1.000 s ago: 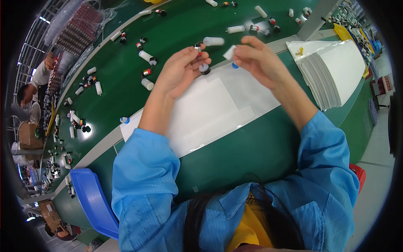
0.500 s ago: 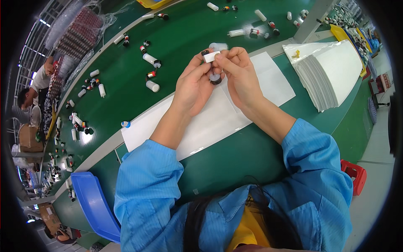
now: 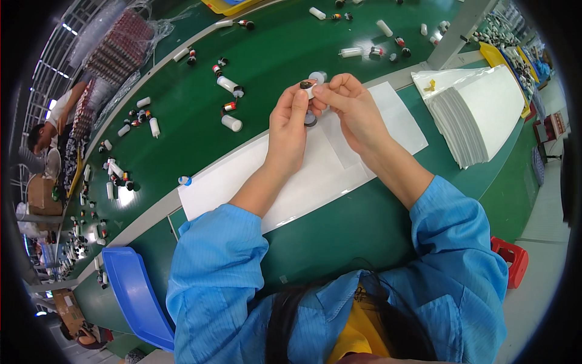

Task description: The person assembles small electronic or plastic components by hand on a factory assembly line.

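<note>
Both hands meet over the far edge of the white sheets (image 3: 248, 173), working on one small part. Between the thumbs and fingers is a small white piece with a dark round end (image 3: 307, 86). A dark round cap (image 3: 310, 119) hangs just below the fingers, and a whitish cylinder end (image 3: 317, 77) shows behind them. My left hand (image 3: 287, 128) is closed, its thumb pressed along the white piece. From the other side, my right hand (image 3: 359, 115) pinches the same piece with thumb and index finger. My fingers cover much of the part.
A green conveyor belt (image 3: 182, 115) carries several white tubes (image 3: 231, 123) with small red-and-black cylinders. A stack of white sheets (image 3: 467, 121) lies at the right, near a metal post (image 3: 454, 45). A blue tray (image 3: 130, 291) sits at the left; a person (image 3: 57, 118) works beyond the belt.
The white piece has turned from lying flat and wide to standing narrow, its dark end now showing on top. My hands have lowered slightly. Parts on the belt have shifted to the right.
</note>
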Available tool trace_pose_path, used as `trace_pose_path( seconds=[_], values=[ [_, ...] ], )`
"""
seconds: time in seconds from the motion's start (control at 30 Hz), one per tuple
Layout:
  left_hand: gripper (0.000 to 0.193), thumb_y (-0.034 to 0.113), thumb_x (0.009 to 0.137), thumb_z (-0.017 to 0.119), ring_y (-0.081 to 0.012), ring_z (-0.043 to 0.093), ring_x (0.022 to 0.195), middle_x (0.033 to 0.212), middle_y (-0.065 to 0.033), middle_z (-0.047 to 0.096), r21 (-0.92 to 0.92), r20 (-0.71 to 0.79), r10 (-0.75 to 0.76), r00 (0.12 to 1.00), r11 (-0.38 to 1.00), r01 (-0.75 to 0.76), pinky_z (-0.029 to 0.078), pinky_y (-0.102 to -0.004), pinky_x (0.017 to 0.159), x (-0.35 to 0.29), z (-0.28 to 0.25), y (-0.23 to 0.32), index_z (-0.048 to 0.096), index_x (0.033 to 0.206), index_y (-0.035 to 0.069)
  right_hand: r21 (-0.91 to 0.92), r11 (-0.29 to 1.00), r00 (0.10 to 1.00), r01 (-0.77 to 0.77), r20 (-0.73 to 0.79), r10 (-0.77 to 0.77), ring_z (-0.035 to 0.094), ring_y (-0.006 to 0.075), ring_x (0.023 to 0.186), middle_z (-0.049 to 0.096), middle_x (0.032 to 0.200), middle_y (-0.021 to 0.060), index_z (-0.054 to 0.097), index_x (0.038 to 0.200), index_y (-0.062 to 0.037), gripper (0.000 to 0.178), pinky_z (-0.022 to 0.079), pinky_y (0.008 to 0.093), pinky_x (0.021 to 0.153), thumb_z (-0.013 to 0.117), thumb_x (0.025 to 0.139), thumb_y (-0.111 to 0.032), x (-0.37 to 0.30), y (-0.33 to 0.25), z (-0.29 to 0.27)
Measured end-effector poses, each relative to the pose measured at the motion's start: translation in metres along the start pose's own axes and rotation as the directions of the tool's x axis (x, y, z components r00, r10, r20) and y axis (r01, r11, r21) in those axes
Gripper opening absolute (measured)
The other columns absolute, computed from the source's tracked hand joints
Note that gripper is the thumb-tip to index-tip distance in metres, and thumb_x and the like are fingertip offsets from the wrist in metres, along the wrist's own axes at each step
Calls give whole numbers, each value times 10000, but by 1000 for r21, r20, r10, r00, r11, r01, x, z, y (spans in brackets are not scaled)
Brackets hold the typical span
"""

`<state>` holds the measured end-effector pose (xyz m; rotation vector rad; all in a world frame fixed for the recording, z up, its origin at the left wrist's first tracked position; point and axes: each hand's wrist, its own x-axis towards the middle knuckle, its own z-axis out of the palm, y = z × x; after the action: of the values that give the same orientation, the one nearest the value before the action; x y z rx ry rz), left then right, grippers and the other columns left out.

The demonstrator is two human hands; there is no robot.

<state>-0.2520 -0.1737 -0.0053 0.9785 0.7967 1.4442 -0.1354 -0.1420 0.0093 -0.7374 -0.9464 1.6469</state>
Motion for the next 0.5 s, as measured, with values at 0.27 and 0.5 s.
trace_pose_path(
  seconds=[0.27,0.5],
  values=[
    [407,350,959,313,-132,465,841,874,-38,539,-98,246,-106,963,986,133,346,-276,825,2,-29,20,482,1138,25,49,998,998,-34,59,31,580,140,693,623,843,79,494,1100,33,411,431,263,718,678,754,-91,5,-6,24],
    [345,304,924,403,-171,589,843,880,-63,628,593,210,2,978,795,-129,443,-332,778,12,-44,46,558,1085,41,-391,901,952,188,299,-69,600,117,774,664,859,84,512,1143,1,429,473,240,719,645,737,-31,16,-36,13]
  ],
)
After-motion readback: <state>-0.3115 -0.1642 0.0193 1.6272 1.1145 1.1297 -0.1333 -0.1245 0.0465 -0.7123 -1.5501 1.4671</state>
